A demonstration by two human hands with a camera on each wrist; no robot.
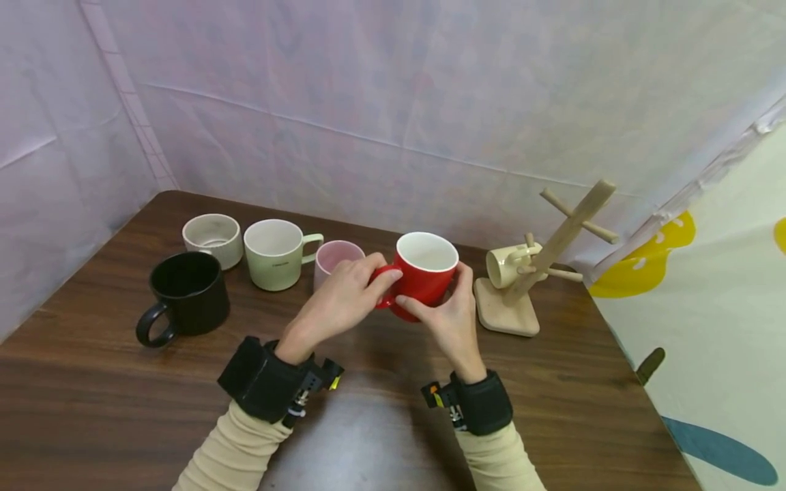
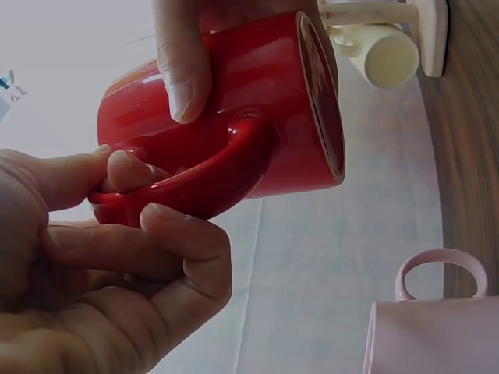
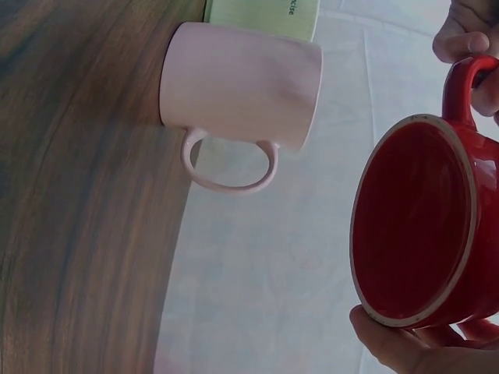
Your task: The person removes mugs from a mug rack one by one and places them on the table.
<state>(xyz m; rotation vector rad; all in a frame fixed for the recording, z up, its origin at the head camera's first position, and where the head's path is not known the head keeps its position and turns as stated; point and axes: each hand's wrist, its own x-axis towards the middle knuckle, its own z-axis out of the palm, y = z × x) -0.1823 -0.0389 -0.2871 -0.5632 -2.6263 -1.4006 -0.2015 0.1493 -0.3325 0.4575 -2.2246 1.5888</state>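
Note:
A red mug [image 1: 424,279] with a white inside is held up off the table between both hands, slightly tilted. My left hand [image 1: 344,293] pinches its handle, with fingers curled through and round it in the left wrist view. My right hand [image 1: 451,324] grips the mug's body from the right, thumb on the near side. The mug's bare underside [image 3: 413,222] shows in the right wrist view. Just behind my left hand stands a pink mug [image 1: 338,256], partly hidden by it. Right of the mug is a wooden mug tree [image 1: 555,239], with a cream mug [image 1: 506,266] hanging on a low peg.
On the left of the brown table [image 1: 552,409] stand a black mug [image 1: 190,300], a pale green mug [image 1: 274,262] and a whitish cup [image 1: 215,239]. A pale cloth wall [image 1: 368,102] rises behind the table. The mug tree's upper pegs [image 1: 598,232] carry nothing.

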